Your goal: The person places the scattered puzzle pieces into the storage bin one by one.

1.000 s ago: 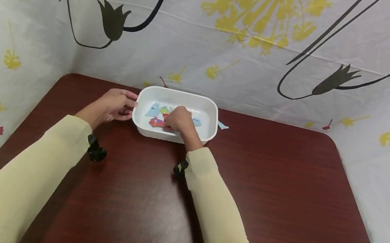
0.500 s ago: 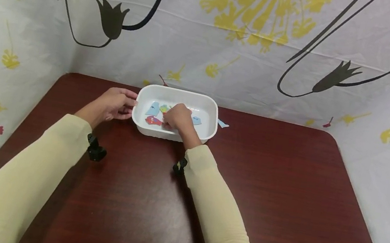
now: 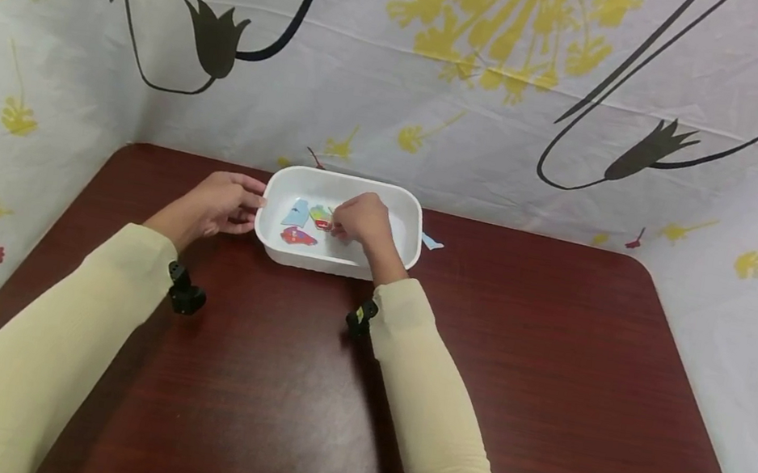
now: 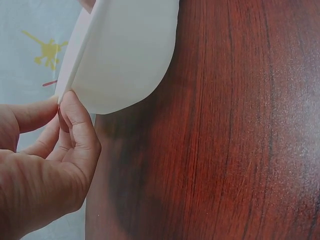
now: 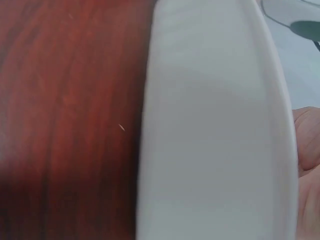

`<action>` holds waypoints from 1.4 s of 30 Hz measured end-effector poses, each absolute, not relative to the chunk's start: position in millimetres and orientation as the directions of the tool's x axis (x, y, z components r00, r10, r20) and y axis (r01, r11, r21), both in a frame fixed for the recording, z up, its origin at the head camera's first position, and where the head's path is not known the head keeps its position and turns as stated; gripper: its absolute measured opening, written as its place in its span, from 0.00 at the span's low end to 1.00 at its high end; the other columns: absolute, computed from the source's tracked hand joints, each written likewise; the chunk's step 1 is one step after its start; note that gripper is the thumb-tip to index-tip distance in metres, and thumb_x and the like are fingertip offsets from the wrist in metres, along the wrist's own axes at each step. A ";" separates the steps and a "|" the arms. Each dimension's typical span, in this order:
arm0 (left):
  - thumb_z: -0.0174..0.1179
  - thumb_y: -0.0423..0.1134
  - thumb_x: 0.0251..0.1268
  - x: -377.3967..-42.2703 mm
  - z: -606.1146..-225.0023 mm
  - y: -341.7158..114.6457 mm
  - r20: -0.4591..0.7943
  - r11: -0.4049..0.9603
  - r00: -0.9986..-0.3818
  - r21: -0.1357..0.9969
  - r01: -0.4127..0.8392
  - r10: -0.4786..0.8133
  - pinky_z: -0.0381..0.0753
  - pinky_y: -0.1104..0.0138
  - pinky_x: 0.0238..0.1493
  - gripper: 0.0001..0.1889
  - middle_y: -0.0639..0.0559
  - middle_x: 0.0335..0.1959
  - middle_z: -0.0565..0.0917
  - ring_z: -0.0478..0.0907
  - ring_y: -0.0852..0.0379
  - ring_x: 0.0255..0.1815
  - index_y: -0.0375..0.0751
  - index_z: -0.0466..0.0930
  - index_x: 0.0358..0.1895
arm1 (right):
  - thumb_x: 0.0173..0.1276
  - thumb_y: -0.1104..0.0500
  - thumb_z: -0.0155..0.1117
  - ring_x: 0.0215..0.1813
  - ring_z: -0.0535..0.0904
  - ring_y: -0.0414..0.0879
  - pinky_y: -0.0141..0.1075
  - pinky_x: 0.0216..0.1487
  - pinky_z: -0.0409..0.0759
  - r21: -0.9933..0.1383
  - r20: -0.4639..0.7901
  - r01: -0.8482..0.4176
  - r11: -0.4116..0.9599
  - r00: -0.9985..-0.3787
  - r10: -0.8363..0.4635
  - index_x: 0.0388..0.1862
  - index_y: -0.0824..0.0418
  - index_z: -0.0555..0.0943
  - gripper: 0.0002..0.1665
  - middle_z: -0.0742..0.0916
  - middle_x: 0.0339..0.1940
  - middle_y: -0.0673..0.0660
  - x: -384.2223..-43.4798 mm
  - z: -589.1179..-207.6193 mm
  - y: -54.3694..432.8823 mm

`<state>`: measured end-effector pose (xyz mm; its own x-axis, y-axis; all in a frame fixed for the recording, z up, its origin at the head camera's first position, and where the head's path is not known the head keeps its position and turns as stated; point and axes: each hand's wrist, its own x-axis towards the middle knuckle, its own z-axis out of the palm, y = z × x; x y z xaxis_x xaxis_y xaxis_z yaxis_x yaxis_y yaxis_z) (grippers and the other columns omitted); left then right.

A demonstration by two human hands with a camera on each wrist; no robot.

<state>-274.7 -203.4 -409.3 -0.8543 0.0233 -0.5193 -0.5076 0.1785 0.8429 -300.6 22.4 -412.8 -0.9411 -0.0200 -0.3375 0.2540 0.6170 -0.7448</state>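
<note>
A white plastic tub [image 3: 319,264] stands at the far side of the table. My left hand [image 3: 218,204] pinches its left end; in the left wrist view the thumb and fingers close on the rim [image 4: 75,65]. My right hand [image 3: 365,218] reaches inside, fingers bent down beside a green, yellow and red cutout [image 3: 320,216]. I cannot tell whether they hold anything. To the left lie a light-blue cutout [image 3: 297,213] and a red-purple cutout [image 3: 298,236]. In the right wrist view the tub's wall [image 5: 215,125] hides the fingertips of that hand [image 5: 309,145].
Outside the tub's right end, a small light-blue piece [image 3: 432,242] lies on the dark red-brown table [image 3: 549,376]. A white cloth [image 3: 349,44] with yellow and dark flower prints hangs behind and at both sides.
The red-purple cutout has shifted a little left, and my right hand has then moved right and back, covering a blue piece in the tub. My left hand stays on the rim.
</note>
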 end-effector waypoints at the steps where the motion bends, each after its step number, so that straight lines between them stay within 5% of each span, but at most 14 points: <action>1: 0.54 0.37 0.73 -274.9 -409.4 -203.2 -0.519 0.179 -0.855 0.843 -0.508 0.021 0.82 0.68 0.34 0.20 0.49 0.43 0.77 0.75 0.59 0.29 0.43 0.69 0.65 | 0.64 0.64 0.61 0.30 0.87 0.47 0.37 0.39 0.85 -0.755 -0.331 0.253 0.606 -0.944 -0.019 0.39 0.68 0.87 0.11 0.89 0.30 0.60 -301.4 -411.4 25.7; 14: 0.54 0.38 0.73 -276.6 -410.3 -201.8 -0.528 0.192 -0.849 0.836 -0.515 0.021 0.82 0.68 0.36 0.21 0.47 0.48 0.74 0.75 0.57 0.32 0.43 0.67 0.67 | 0.70 0.62 0.57 0.34 0.86 0.46 0.37 0.43 0.85 -0.863 -0.302 0.265 0.431 -0.953 -0.019 0.53 0.69 0.81 0.17 0.86 0.41 0.63 -304.1 -393.6 76.3; 27: 0.54 0.37 0.73 -276.2 -409.8 -203.8 -0.534 0.187 -0.846 0.833 -0.521 0.020 0.82 0.68 0.35 0.21 0.49 0.45 0.75 0.74 0.58 0.31 0.43 0.67 0.67 | 0.70 0.62 0.59 0.35 0.85 0.46 0.35 0.40 0.85 -0.883 -0.303 0.306 0.356 -0.951 0.064 0.55 0.69 0.79 0.17 0.85 0.43 0.64 -304.9 -389.9 121.0; 42: 0.55 0.37 0.72 -275.2 -410.1 -204.3 -0.529 0.169 -0.848 0.838 -0.518 0.022 0.82 0.69 0.34 0.21 0.50 0.43 0.76 0.74 0.59 0.29 0.43 0.67 0.66 | 0.73 0.63 0.56 0.32 0.86 0.45 0.44 0.52 0.82 -0.905 -0.301 0.324 0.276 -0.946 0.124 0.56 0.69 0.78 0.16 0.84 0.40 0.64 -301.8 -395.8 152.6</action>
